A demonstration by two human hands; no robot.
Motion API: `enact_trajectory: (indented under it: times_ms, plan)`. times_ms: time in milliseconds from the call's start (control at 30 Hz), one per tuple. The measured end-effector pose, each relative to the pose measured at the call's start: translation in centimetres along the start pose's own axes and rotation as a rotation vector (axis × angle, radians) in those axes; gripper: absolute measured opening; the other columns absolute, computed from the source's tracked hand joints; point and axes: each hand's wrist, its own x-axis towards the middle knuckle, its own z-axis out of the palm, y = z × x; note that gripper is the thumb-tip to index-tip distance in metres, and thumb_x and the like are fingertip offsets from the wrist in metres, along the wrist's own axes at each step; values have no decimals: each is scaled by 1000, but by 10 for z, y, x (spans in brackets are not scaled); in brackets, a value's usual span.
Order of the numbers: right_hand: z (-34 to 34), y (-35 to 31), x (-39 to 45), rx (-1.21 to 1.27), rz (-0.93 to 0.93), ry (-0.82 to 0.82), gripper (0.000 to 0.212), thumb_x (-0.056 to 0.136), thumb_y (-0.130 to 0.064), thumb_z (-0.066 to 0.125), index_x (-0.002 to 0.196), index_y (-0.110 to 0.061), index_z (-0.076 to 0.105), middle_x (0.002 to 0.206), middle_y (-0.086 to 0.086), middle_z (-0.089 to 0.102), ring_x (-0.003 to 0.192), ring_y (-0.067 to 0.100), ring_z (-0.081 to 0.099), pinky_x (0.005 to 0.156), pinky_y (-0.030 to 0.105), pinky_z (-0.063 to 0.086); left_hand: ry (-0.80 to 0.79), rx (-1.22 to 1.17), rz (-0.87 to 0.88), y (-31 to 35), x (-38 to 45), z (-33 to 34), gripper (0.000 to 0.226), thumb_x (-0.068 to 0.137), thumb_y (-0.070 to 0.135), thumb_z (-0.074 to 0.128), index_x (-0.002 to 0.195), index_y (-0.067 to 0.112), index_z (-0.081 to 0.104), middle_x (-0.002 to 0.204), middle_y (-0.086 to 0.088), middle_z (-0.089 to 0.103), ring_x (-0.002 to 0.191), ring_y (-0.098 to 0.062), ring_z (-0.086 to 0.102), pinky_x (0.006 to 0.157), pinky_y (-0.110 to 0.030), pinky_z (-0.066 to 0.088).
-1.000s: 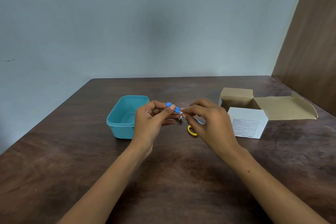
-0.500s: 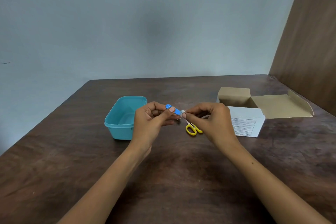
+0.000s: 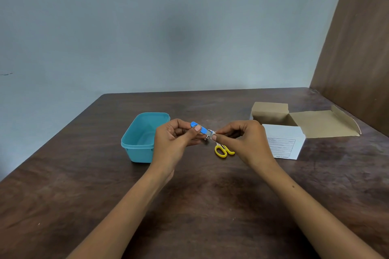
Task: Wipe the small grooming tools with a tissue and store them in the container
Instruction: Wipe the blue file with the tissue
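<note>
My left hand [image 3: 175,142] grips a small blue-handled nail clipper [image 3: 201,129] above the table, thumb on its blue top. My right hand [image 3: 245,142] pinches a small white tissue [image 3: 212,132] against the clipper's metal tip. Small yellow-handled scissors [image 3: 222,150] lie on the table just below and behind my right hand, partly hidden by it. The open teal container [image 3: 136,143] stands to the left of my left hand; I see nothing inside it.
An open cardboard box [image 3: 282,141] with a white labelled front and its flap spread out sits at the right. A brown wooden panel [image 3: 355,48] rises at the table's far right. The dark wooden table [image 3: 200,206] stretches toward me.
Both hands stay together over the table. My right hand has shifted slightly right, uncovering more of the yellow scissors. The tissue has moved along the clipper's tip.
</note>
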Motion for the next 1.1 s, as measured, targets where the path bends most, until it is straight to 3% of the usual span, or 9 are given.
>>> enact_trajectory:
  times_ms: [267,500,833,967,1100]
  plan:
    - [4,-6,-4,21,-81,-29,8,72,-15,80,72,-22,75,63,-10,69,58,1,63,52,12,47,-18,32,13,-2,-2,1,6,81,1,67,81,-4,64,68,-5,74,67,-17,73,58,-20,56]
    - [-3,3,3,-32,43,-58,11,67,-19,83,68,-25,74,62,-10,69,57,1,62,57,19,49,0,-7,-23,-1,2,-3,13,82,2,67,86,-10,62,70,-9,74,70,-19,73,62,-22,58]
    - [-11,14,7,-194,77,-138,8,71,-22,80,76,-25,75,66,-10,69,60,3,60,65,35,54,33,-22,1,4,3,-6,14,82,3,66,90,-9,65,74,-11,74,74,-21,73,61,-20,57]
    - [-11,12,8,-202,49,-151,8,75,-19,77,80,-24,75,68,-10,69,62,2,61,66,36,54,37,9,49,5,2,-5,8,82,2,66,87,-5,65,71,-5,74,73,-17,73,61,-19,57]
    - [-14,10,9,-229,3,-52,4,76,-26,76,74,-27,73,69,-7,71,65,8,64,62,31,52,55,-12,74,3,3,-5,2,82,0,65,82,1,64,68,1,74,70,-11,72,62,-19,57]
